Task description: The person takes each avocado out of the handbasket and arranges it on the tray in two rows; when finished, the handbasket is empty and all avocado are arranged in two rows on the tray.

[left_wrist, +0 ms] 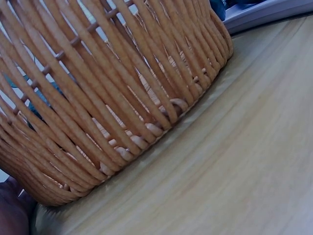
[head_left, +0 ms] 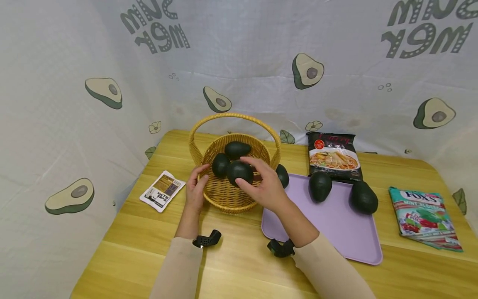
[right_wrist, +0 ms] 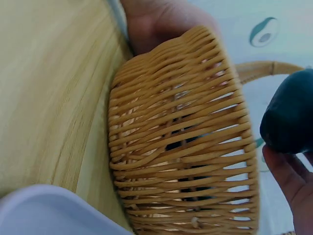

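Note:
My right hand pinches a dark green avocado between thumb and fingers, over the wicker basket. In the right wrist view this avocado is above the level of the basket's rim. Two more avocados, one at the back and one to the left, lie inside the basket. With my left hand I hold the basket's left rim. The left wrist view shows the woven side of the basket standing on the table, with part of a hand at the lower left edge.
A lilac tray right of the basket bears avocados, and another avocado shows beside the basket. A noodle packet lies behind the tray, a candy bag at far right, a white pouch at left.

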The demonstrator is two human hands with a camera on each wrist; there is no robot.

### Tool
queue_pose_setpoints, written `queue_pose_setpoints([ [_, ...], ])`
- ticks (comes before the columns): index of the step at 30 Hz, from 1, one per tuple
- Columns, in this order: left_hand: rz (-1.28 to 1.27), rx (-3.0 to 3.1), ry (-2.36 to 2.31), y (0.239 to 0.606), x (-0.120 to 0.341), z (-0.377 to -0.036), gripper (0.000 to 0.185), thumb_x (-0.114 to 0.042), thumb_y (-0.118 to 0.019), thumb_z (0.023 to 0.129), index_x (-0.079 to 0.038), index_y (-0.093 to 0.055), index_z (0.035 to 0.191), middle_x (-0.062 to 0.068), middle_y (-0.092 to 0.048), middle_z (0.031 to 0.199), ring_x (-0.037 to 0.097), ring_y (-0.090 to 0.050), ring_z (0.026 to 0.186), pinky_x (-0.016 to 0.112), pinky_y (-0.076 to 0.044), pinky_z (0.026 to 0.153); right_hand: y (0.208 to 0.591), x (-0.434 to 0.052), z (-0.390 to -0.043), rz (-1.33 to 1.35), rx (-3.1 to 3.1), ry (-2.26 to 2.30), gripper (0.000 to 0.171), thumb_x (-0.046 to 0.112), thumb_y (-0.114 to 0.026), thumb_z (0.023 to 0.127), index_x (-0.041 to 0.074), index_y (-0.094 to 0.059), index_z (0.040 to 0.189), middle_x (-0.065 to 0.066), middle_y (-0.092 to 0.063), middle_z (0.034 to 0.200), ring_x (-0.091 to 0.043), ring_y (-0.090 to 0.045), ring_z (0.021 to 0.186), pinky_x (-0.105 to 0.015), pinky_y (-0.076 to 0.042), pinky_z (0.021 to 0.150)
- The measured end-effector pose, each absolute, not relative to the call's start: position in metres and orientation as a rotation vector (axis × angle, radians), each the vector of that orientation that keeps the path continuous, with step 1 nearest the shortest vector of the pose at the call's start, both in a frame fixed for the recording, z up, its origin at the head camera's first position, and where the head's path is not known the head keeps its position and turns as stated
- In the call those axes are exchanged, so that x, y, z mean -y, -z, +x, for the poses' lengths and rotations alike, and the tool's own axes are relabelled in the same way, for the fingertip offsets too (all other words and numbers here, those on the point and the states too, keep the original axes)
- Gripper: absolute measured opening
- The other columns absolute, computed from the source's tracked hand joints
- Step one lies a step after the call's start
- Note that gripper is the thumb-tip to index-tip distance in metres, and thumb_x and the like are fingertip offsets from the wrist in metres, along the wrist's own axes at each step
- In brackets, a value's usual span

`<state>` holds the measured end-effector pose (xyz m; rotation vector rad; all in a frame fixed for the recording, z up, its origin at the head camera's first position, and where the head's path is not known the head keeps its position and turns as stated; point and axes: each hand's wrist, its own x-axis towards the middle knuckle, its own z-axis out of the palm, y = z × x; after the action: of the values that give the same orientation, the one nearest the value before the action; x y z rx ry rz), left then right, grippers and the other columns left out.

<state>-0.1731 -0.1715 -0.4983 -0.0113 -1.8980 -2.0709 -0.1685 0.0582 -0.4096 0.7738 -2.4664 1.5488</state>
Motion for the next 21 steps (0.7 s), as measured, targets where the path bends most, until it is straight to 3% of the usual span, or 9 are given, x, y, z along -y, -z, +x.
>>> queue_pose_setpoints([
  [5, 0.007, 1.904, 2.063, 0.497, 0.171, -0.173, 0.036, -0.001, -0.049, 0.099, 0.009, -0.059, 0.133, 0.025, -0.055, 0.141, 0.026, -0.043, 0.144, 0.043, -0.023, 0.125, 0.406, -0.07, -0.155, 0.698, 2.384, -1.736, 0.057, 0.006, -0.074, 0.09, 0.011, -0.055, 0.144, -0.015, -0.061, 0.133, -0.024, -0.065, 0.108, -0.026, -0.06, 0.08],
  [9, -0.013, 1.9, 2.064, 0.498, 0.17, -0.173, 0.037, 0.0, -0.048, 0.099, 0.009, -0.059, 0.133, 0.027, -0.054, 0.141, 0.024, -0.044, 0.142, 0.044, -0.023, 0.124, 0.406, -0.081, -0.146, 0.643, 2.335, -1.843, 0.055, 0.002, -0.069, 0.093, 0.01, -0.053, 0.145, -0.017, -0.059, 0.134, -0.012, -0.063, 0.108, -0.019, -0.057, 0.08],
  [14, -0.01, 1.905, 2.065, 0.499, 0.171, -0.173, 0.036, 0.0, -0.048, 0.1, 0.008, -0.059, 0.133, 0.026, -0.054, 0.141, 0.017, -0.046, 0.139, 0.044, -0.023, 0.124, 0.409, -0.092, -0.138, 0.614, 2.335, -1.809, 0.05, 0.001, -0.066, 0.094, 0.006, -0.054, 0.143, -0.02, -0.061, 0.133, -0.002, -0.063, 0.104, -0.018, -0.056, 0.08],
  [21, -0.003, 1.904, 2.077, 0.499, 0.171, -0.173, 0.036, -0.001, -0.049, 0.099, 0.008, -0.059, 0.133, 0.025, -0.054, 0.141, 0.016, -0.047, 0.137, 0.045, -0.026, 0.122, 0.411, -0.104, -0.131, 0.562, 2.407, -1.719, 0.047, 0.004, -0.059, 0.1, 0.009, -0.052, 0.146, -0.019, -0.06, 0.135, -0.006, -0.062, 0.106, -0.02, -0.055, 0.081],
])
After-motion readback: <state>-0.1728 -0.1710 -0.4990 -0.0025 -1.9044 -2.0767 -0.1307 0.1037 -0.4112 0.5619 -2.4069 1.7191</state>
